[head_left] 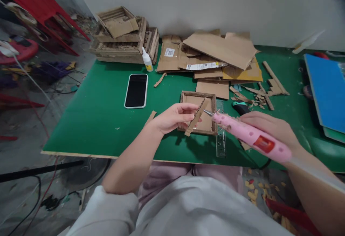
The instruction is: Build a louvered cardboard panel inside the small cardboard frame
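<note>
Between the fingers of my left hand [179, 118] is a narrow cardboard strip [196, 118], tilted, with its corrugated edge showing. My right hand [269, 128] is wrapped round a pink glue gun [248, 135], whose metal nozzle points left, close beside the strip. Whether the nozzle touches the strip I cannot tell. Beneath the strip, a square cardboard frame with raised walls [214, 115] lies on the green table [99, 121]. A clear plastic ruler [221, 144] sticks out from under the frame's right side.
A phone [136, 91] and a small glue bottle [147, 60] are at the left. Stacked cardboard trays [121, 50] and flat cardboard pieces [221, 49] line the back. A cutter [240, 107], cardboard scraps [260, 97] and a blue folder [327, 92] are at the right.
</note>
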### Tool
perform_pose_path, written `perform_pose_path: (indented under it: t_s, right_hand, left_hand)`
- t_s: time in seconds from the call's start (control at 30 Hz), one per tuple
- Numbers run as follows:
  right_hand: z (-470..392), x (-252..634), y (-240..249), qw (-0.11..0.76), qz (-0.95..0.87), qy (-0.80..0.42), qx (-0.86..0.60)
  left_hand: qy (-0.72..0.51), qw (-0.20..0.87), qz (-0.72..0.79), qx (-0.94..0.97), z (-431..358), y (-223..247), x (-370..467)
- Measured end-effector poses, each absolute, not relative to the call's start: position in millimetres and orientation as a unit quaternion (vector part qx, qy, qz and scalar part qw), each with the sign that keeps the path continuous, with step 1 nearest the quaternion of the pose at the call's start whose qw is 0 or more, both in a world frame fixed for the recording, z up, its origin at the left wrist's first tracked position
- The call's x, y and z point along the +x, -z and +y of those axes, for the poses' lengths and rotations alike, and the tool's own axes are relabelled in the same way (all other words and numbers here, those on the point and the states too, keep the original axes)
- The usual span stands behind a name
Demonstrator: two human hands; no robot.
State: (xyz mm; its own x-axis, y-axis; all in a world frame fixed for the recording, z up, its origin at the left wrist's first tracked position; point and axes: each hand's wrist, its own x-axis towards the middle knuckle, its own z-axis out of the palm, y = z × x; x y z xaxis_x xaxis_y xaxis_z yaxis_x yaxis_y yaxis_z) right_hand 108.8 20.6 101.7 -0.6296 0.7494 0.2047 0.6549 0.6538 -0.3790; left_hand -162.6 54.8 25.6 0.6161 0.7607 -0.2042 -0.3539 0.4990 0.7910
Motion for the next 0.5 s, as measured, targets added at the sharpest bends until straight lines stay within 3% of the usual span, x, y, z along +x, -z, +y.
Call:
perform_pose_path:
  t_s: [0.27, 0.5]
  right_hand:
    - [11.4, 101.7, -99.4, 0.186, -0.917, 0.083, -0.344]
    - [8.8, 105.0, -95.1, 0.175, -0.924, 0.114, -0.32]
  left_hand:
    - [-0.336, 0.816, 0.289, 0.372, 52.4, -29.0, -163.0]
    - [-0.331, 0.813, 0.296, 0.376, 52.5, -29.7, -162.9]
